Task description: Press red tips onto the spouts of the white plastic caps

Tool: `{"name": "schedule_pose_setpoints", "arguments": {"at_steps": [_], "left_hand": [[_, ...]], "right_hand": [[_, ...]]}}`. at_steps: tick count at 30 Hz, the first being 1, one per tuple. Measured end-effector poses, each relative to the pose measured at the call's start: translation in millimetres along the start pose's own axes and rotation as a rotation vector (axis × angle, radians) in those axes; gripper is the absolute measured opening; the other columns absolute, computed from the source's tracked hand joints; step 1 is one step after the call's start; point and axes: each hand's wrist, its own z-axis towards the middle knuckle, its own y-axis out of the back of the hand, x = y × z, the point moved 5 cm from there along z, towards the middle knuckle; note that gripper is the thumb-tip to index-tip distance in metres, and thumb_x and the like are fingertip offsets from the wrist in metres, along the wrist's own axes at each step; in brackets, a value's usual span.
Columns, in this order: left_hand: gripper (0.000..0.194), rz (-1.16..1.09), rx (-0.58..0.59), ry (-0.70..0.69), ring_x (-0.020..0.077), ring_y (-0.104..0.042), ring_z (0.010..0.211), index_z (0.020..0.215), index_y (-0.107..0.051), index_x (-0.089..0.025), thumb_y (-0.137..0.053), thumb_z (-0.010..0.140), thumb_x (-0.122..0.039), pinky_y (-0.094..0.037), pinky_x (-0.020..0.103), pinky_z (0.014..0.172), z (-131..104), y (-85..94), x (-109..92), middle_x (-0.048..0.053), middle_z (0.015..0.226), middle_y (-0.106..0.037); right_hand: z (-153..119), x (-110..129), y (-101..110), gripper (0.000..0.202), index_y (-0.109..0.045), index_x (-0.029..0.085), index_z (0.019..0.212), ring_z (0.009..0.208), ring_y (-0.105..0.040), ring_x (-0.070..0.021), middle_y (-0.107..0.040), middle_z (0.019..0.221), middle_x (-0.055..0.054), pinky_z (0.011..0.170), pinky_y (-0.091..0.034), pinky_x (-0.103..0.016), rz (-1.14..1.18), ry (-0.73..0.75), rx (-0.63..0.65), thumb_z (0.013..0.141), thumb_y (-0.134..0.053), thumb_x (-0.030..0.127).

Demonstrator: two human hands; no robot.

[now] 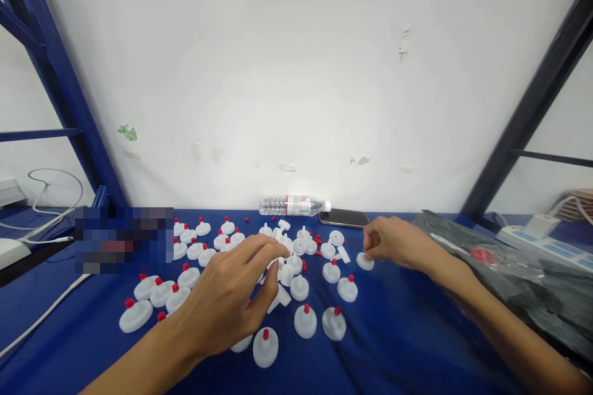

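**Blue tabletop, white wall, and a whole crowd of little white discs**

So you've got a blue tabletop pushed up against a white wall. Treat the pile of white parts as the middle of a clock, with 12 at the wall.

Your right hand is out at 3 o'clock, thumb and fingertips pinched on a white disc lying on the table. Your fingers hide its top, so no idea if it's capped.

Your left hand is at 8 o'clock, reaching over the pile's edge. Thumb and index curl toward each other next to the white pieces, but I honestly can't tell if you're gripping one. Your two hands are well apart.

Loose red caps sit among the parts, around 2 o'clock. Red-capped discs spread from 8 to 10, some partly behind your left hand, with more from 4 to 6.

Further out: a clear bottle on its side at 12, a phone at 2 just beside the bottle's cap, a dark plastic bag at 3 to 4 by your right forearm, and a white power strip past that at 3.
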Motion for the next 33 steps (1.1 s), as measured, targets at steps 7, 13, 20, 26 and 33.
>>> {"name": "schedule_pose_setpoints", "arguments": {"at_steps": [7, 13, 20, 26, 33], "left_hand": [[0.025, 0.038, -0.004, -0.001, 0.0153, -0.068, 0.094, 0.116, -0.055, -0.022, -0.045, 0.098, -0.008, -0.050, 0.022, 0.063, 0.9, -0.2, -0.3, 0.004, 0.106, -0.069], [0.025, 0.023, 0.009, 0.011, 0.0156, -0.067, 0.094, 0.116, -0.055, -0.023, -0.044, 0.098, -0.009, -0.052, 0.024, 0.068, 1.4, -0.8, 0.3, 0.003, 0.105, -0.068], [0.028, 0.033, 0.026, 0.057, 0.0154, -0.066, 0.094, 0.120, -0.055, -0.024, -0.044, 0.099, -0.010, -0.053, 0.025, 0.070, 1.2, -2.6, 3.9, 0.004, 0.109, -0.066], [0.035, -0.027, 0.019, 0.152, 0.0137, -0.068, 0.085, 0.133, -0.054, -0.030, -0.052, 0.099, -0.020, -0.054, 0.020, 0.058, -2.4, -5.8, 7.1, 0.004, 0.123, -0.066], [0.049, -0.379, 0.012, 0.246, 0.0094, -0.069, 0.070, 0.133, -0.059, -0.040, -0.075, 0.089, -0.028, -0.057, 0.015, 0.052, -2.0, -11.0, 7.0, 0.001, 0.126, -0.067]], "right_hand": [[-2.7, -3.1, 11.9, 0.019, -0.077, 0.026, 0.086, 0.072, -0.070, -0.0205, -0.077, 0.082, 0.000, 0.059, -0.042, -0.027, 0.043, 0.035, 0.017, 0.068, -0.083, 0.027], [-10.9, 20.9, 17.6, 0.044, -0.076, 0.029, 0.117, 0.094, -0.069, -0.0245, -0.075, 0.103, -0.004, 0.074, -0.050, -0.028, 0.151, 0.219, -0.008, 0.075, -0.082, 0.041], [-16.1, 32.9, -0.9, 0.027, -0.080, 0.030, 0.103, 0.094, -0.066, -0.0265, -0.074, 0.098, -0.004, 0.075, -0.045, -0.032, 0.052, 0.341, 0.023, 0.077, -0.082, 0.026], [-25.8, 46.3, 29.4, 0.041, -0.072, 0.030, 0.118, 0.081, -0.065, -0.0201, -0.073, 0.100, -0.003, 0.070, -0.048, -0.030, 0.430, 0.353, -0.039, 0.083, -0.079, 0.050], [-55.4, 103.2, -4.9, 0.053, -0.059, 0.033, 0.129, 0.084, -0.061, -0.0141, -0.072, 0.105, 0.001, 0.074, -0.049, -0.026, 1.088, 0.464, 0.204, 0.083, -0.084, 0.038]]}}
